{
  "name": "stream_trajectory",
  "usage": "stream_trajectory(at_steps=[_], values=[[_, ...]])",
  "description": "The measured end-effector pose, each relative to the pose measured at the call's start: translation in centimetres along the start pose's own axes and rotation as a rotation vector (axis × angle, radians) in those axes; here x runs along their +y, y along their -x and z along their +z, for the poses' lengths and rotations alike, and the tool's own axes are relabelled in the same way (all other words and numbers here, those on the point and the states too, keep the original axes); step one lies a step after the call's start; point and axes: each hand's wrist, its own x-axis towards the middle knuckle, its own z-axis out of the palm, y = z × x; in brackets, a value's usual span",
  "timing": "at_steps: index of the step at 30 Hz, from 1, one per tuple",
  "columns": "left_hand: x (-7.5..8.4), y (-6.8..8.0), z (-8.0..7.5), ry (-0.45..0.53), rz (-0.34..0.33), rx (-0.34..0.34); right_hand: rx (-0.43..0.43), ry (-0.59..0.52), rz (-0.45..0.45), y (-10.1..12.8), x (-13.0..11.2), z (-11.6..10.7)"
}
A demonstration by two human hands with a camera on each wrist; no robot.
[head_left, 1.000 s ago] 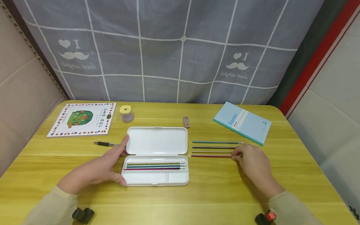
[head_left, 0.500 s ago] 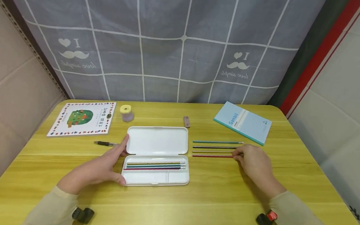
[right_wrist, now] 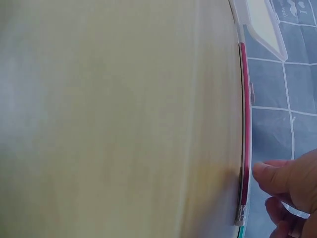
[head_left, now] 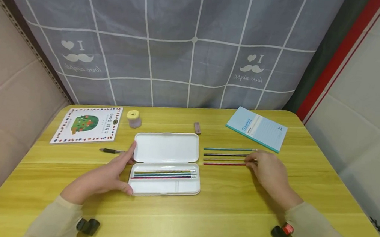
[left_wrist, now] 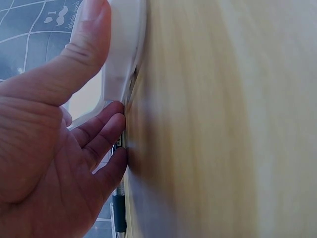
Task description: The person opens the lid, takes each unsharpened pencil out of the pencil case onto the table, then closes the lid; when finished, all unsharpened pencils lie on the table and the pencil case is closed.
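A white pencil case lies with its lid folded back in the head view, several pencils in its tray. My left hand rests at its left end, thumb at the front corner and extended fingers by the lid. To the right of the case lie a green pencil, a black pencil, a gold pencil and a red pencil, side by side. My right hand pinches the gold pencil near its right end. The right wrist view shows the red pencil flat on the table, before my fingertips.
A black pen lies left of the case. Behind stand a small yellow-lidded container and a small flat mauve block. A picture book lies back left, a blue notebook back right. A grey curtain hangs behind the table.
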Motion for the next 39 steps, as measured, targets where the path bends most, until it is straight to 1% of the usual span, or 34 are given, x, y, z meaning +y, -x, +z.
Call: stream_trajectory(at_steps=[5,10,14,20,24,28,32,35,39], values=[[0.0,0.0,0.0,0.002,-0.002,-0.001,0.041,-0.008,-0.052,0.0,-1.0,-0.1],[0.0,0.1,-0.1,0.005,-0.005,0.002,0.034,-0.032,-0.139,-0.3,-2.4,0.1],[0.0,0.2,-0.2,0.017,-0.01,0.0,0.025,-0.1,-0.203,-0.7,-3.9,0.5],[-0.2,0.0,-0.2,0.02,-0.019,-0.003,-0.047,-0.228,-0.226,-1.2,-6.6,0.9],[-0.3,0.0,-0.1,0.018,-0.016,-0.001,-0.084,-0.265,-0.253,-1.7,-8.4,1.4],[-0.1,0.0,-0.2,0.015,-0.004,0.002,-0.109,-0.272,-0.285,-2.1,-10.0,2.1],[0.1,-0.1,-0.1,0.018,0.011,0.004,-0.135,-0.253,-0.322,-2.4,-11.1,2.7],[0.1,-0.1,-0.1,0.02,0.005,0.01,-0.166,-0.237,-0.321,-2.5,-11.8,2.9],[0.0,-0.2,-0.1,0.017,-0.004,0.008,-0.22,-0.224,-0.293,-2.6,-12.5,3.2]])
